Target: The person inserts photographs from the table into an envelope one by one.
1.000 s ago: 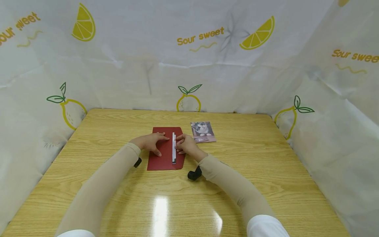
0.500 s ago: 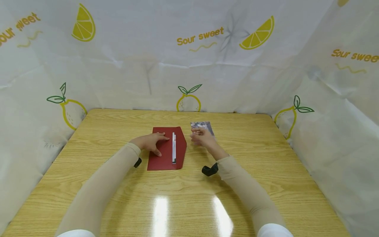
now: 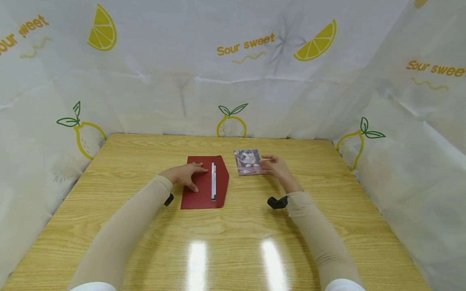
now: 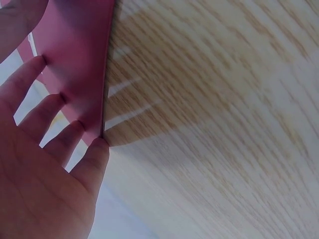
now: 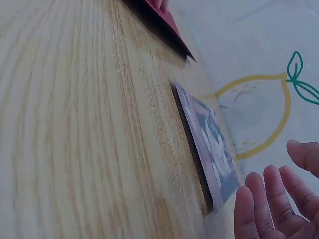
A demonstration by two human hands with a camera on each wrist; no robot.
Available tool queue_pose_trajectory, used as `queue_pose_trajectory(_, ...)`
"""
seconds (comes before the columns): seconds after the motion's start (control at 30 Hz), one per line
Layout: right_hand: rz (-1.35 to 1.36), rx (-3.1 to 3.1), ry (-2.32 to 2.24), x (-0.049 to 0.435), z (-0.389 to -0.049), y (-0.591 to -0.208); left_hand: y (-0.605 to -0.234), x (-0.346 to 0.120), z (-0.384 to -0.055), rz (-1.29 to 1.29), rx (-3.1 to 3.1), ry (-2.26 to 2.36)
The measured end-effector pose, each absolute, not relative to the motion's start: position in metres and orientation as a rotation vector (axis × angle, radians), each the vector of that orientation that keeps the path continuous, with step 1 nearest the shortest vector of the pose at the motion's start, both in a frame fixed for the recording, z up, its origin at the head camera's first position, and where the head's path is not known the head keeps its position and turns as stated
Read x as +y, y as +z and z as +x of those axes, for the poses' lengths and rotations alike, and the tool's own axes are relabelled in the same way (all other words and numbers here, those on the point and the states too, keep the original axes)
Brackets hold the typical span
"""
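Observation:
A red envelope [image 3: 196, 200] lies on the wooden table with its pointed flap folded out to the right. White-edged papers [image 3: 213, 182] show as a narrow strip at its opening. My left hand [image 3: 185, 175] rests on the envelope, fingers spread; in the left wrist view its fingertips [image 4: 61, 98] touch the red paper. To the right lies a cat picture card [image 3: 248, 159], flat on the table. My right hand [image 3: 277, 167] is at the card's right edge, its fingers extended and loosely bent. In the right wrist view the fingers are beside the card [image 5: 214, 144]; I cannot tell whether they touch it.
The wooden table [image 3: 233, 230] stretches around both hands. A white cloth with lemon prints [image 3: 164, 93] hangs behind it and at the sides. Black wrist camera mounts [image 3: 277, 202] sit at both wrists.
My right hand has left the papers at the envelope's opening and moved right, passing over the cat card to its right edge. The left hand stays on the envelope.

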State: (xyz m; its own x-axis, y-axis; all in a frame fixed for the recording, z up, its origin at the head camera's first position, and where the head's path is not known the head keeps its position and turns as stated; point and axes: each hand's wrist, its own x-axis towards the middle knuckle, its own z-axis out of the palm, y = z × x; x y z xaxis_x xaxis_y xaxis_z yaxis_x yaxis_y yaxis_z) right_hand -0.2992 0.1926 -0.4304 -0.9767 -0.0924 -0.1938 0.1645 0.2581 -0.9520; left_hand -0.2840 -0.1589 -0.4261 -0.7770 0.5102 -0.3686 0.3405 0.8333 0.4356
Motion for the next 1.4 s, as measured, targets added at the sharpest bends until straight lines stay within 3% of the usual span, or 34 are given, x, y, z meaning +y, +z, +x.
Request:
queue_pose_trajectory(0.47, 0.183, 2.362, -1.65, 0.209, -0.317, -0.442, -0.424, -0.158, -0.284, 0.636, 2.526, 0.485)
queue_pose_trajectory(1.4, 0.221, 2.714, -1.053, 0.181, -0.318, -0.439, -0.421, -0.157, -0.283, 0.642, 2.521, 0.472)
